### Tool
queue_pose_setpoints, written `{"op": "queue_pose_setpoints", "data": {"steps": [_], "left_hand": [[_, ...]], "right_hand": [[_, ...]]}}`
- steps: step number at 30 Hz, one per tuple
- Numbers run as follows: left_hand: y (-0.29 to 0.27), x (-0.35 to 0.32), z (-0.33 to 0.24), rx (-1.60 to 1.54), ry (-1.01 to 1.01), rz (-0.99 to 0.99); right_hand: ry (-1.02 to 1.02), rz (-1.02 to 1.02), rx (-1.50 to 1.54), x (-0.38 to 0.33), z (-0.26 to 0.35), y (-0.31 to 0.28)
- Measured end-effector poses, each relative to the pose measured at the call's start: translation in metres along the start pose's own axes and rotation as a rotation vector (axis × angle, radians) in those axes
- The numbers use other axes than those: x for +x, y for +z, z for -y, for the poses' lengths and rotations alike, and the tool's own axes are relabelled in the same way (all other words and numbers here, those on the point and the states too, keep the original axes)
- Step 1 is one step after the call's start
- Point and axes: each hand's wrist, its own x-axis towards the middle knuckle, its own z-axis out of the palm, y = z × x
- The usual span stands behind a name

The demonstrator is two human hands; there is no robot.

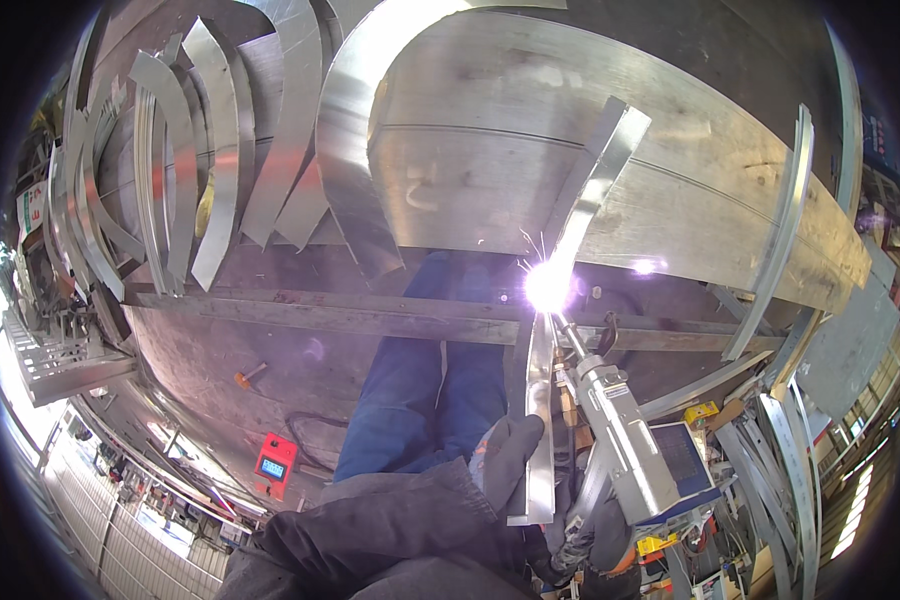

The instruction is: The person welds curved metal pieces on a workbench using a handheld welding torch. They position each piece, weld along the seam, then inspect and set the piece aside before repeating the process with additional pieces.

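Observation:
A grey handheld welding gun with a dark flat panel points away from me, its nozzle at a glaring white-violet weld spot that throws sparks. My right hand, gloved, is closed around the gun's lower part, partly hidden. A shiny narrow metal strip runs up to the glare. My gloved left hand grips this strip near its close end. Beyond the glare a metal strip continues over a large metal sheet; whether both are one piece, the glare hides.
Several curved metal strips stand at the left. A long metal bar crosses in front of my legs. A red device with a screen and a small orange-ended tool lie left. More strips are piled right.

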Motion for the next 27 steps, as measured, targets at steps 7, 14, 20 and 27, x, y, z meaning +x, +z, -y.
{"op": "queue_pose_setpoints", "data": {"steps": [7,14,20,27], "left_hand": [[-0.026,0.001,0.014,0.151,-0.104,0.012],[-0.026,-0.039,0.034,-0.287,-0.231,-0.057],[0.007,-0.041,0.037,-0.176,-0.039,-0.048],[0.019,-0.037,0.028,-0.399,-0.03,0.129]], "right_hand": [[-0.066,0.039,0.073,-0.005,0.011,-0.001],[-0.203,0.327,0.403,0.028,0.04,0.004],[-0.108,0.171,0.099,0.063,0.056,0.03],[-0.199,0.068,-0.101,0.086,0.07,0.065]]}}
